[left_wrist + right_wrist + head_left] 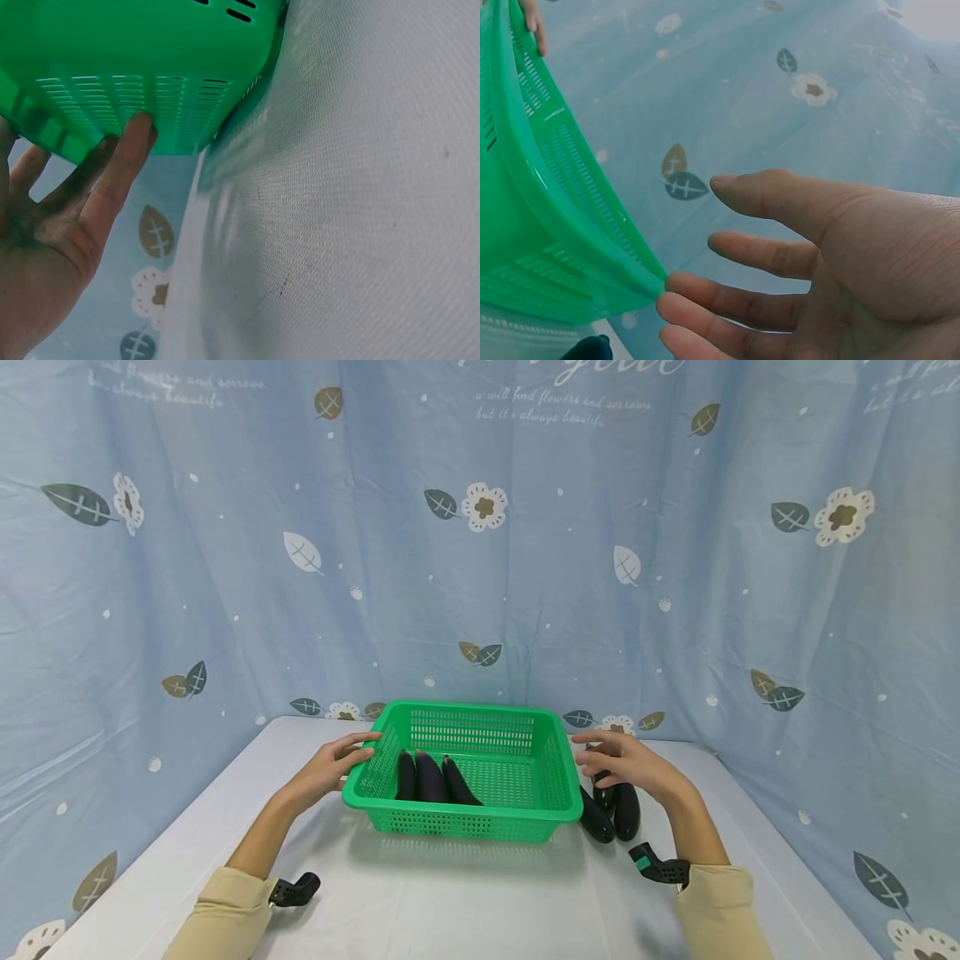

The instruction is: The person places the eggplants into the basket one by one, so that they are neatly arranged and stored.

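Note:
A green plastic basket (465, 807) with slotted walls stands in the middle of the table, several dark eggplants (431, 779) lying at its left inside. My left hand (333, 766) holds its left rim, with fingertips over the edge. In the left wrist view the other fingers (124, 161) reach below the rim against the slotted side wall. At the right rim my right hand (626, 764) is spread, thumb and fingers apart and nothing between them. Its fingertips (679, 283) come right at the basket's edge in the right wrist view. More eggplants (627, 812) lie beneath that hand.
A white cloth covers the table (450, 906). Behind it and along both sides hangs a blue curtain (480, 585) printed with leaves and flowers. Each wrist carries a black camera mount (663, 867). The eggplants on the table lie close to the basket's right wall.

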`<state>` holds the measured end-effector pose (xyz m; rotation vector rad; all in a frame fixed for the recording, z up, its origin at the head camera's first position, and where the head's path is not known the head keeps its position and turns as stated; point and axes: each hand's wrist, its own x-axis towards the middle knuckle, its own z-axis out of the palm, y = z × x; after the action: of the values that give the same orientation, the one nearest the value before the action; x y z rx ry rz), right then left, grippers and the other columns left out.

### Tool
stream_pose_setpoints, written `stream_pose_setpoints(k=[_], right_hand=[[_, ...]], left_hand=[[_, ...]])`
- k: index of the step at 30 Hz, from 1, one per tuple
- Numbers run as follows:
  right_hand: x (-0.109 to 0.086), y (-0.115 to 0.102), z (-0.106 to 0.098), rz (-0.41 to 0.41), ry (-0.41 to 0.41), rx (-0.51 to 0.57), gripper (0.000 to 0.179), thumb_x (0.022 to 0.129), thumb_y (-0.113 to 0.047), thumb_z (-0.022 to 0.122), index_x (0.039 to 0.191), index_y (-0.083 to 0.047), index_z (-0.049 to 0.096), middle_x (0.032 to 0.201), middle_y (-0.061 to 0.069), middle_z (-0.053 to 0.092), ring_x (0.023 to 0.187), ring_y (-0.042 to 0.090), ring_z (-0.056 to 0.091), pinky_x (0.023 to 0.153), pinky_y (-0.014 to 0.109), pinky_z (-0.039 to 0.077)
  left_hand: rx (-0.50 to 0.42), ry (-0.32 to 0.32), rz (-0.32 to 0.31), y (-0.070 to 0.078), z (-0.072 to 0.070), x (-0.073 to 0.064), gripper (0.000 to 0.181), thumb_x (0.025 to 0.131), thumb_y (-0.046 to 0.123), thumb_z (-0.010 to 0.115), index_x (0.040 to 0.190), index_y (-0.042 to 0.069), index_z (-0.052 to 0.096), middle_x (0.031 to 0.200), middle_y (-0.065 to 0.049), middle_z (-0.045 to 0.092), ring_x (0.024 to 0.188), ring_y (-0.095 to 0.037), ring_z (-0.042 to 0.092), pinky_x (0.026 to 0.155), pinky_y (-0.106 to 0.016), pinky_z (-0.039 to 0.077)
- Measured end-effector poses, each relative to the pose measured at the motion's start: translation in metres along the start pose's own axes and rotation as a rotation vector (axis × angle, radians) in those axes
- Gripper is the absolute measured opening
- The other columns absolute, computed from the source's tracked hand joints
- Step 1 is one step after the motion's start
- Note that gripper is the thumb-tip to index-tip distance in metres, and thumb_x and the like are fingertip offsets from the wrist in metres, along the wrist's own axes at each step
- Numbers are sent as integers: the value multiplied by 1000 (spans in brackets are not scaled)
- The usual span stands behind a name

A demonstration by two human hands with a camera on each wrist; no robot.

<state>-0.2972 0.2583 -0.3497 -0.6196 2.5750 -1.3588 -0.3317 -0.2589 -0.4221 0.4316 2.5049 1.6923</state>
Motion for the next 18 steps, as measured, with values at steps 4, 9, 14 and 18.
stream_pose_setpoints(k=[4,9,14,18], right_hand=[[-4,3,-3,12,-2,14,55,100,-32,58,148,-11,42,138,24,53,113,36,62,86,41,58],[-7,6,-8,23,0,12,55,100,-34,58,148,-12,42,141,25,50,117,39,60,89,42,57],[-9,12,-15,31,7,4,57,100,-34,57,148,-11,41,143,25,48,117,38,60,91,43,57],[-12,16,-20,54,26,10,56,100,-35,57,148,-12,41,143,22,48,118,37,59,91,42,57]], left_hand=[[0,3,-9,0,1,0,57,99,47,55,150,26,40,156,-19,34,138,-44,40,90,-47,57],[-2,-5,-6,0,0,1,57,99,46,54,150,26,40,156,-19,33,139,-44,40,89,-46,57],[-14,-11,0,0,-1,1,56,100,45,54,150,25,40,154,-19,36,136,-42,44,89,-44,57],[-27,-11,-3,1,-1,1,55,100,44,54,150,26,40,150,-19,40,132,-39,49,88,-43,58]])
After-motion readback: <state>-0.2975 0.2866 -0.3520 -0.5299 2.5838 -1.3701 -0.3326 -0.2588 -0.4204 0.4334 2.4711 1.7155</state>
